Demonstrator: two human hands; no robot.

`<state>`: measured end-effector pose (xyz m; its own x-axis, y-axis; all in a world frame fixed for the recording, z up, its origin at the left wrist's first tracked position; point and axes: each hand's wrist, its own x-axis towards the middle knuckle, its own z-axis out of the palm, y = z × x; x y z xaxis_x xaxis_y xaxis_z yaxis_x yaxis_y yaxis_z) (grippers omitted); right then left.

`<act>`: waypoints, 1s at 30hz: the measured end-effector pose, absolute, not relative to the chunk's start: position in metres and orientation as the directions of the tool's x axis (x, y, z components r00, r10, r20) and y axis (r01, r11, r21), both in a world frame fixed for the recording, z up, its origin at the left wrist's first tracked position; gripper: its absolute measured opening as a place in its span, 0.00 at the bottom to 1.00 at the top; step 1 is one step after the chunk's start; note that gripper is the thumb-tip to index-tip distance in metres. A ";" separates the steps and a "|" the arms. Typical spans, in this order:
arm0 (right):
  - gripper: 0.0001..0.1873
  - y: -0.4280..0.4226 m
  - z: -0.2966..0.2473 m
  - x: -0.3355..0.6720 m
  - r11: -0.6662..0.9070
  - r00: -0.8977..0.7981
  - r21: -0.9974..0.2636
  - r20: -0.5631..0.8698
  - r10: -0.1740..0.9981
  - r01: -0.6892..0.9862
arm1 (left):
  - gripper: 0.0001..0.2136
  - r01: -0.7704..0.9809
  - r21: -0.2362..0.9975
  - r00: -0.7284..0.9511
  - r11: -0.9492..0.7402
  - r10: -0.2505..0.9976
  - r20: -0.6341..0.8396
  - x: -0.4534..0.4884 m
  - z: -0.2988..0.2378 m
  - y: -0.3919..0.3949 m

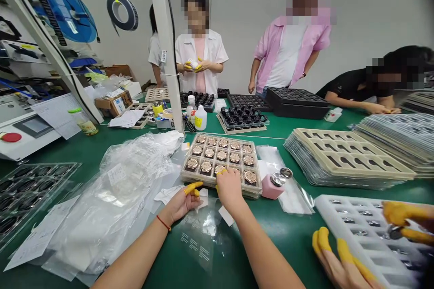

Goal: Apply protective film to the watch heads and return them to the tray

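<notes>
A clear plastic tray holds rows of rose-gold watch cases in square pockets. My right hand reaches over its front edge, fingers bent down and closed around a watch case in the front row; the hand covers part of that case. My left hand, with yellow finger cots, is at the tray's front left corner. Its index finger points right and its fingers are partly apart, with nothing plainly held. White cloth or paper lies under and beside it. A printed clear film lies between my forearms.
A pink pump bottle stands right of the tray. Crumpled plastic bags spread at left. Stacked beige trays sit at right. A co-worker's gloved hands work over a white tray. A white post rises behind.
</notes>
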<state>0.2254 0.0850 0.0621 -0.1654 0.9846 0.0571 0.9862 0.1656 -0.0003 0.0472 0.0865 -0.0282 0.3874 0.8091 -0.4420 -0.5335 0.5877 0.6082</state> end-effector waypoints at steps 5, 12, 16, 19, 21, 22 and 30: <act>0.15 0.084 0.064 0.215 0.120 -0.120 -0.013 0.021 0.993 0.993 | 0.10 -0.524 0.627 0.362 0.576 0.817 -0.449 0.048 -0.031 0.087; 0.15 0.082 0.060 0.204 0.077 -0.077 -0.006 -0.022 0.997 0.997 | 0.09 -0.505 0.640 0.353 0.579 0.815 -0.459 0.050 -0.028 0.088; 0.16 0.080 0.057 0.197 0.097 -0.096 0.034 -0.044 0.994 0.995 | 0.09 -0.510 0.598 0.374 0.618 0.786 -0.492 0.045 -0.032 0.092; 0.17 0.079 0.055 0.194 0.113 -0.111 0.068 -0.023 0.994 0.991 | 0.06 -0.531 0.573 0.397 0.624 0.781 -0.482 0.039 -0.039 0.094; 0.17 0.080 0.054 0.194 0.121 -0.120 0.071 -0.021 0.993 0.990 | 0.05 -0.547 0.565 0.399 0.618 0.786 -0.473 0.038 -0.041 0.094; 0.17 0.081 0.054 0.195 0.123 -0.122 0.068 -0.019 0.992 0.990 | 0.05 -0.551 0.563 0.400 0.616 0.787 -0.470 0.038 -0.042 0.094; 0.15 0.099 0.073 0.246 0.239 -0.202 -0.164 0.214 0.956 0.957 | 0.08 -0.544 0.620 0.344 0.566 0.824 -0.451 0.040 -0.027 0.091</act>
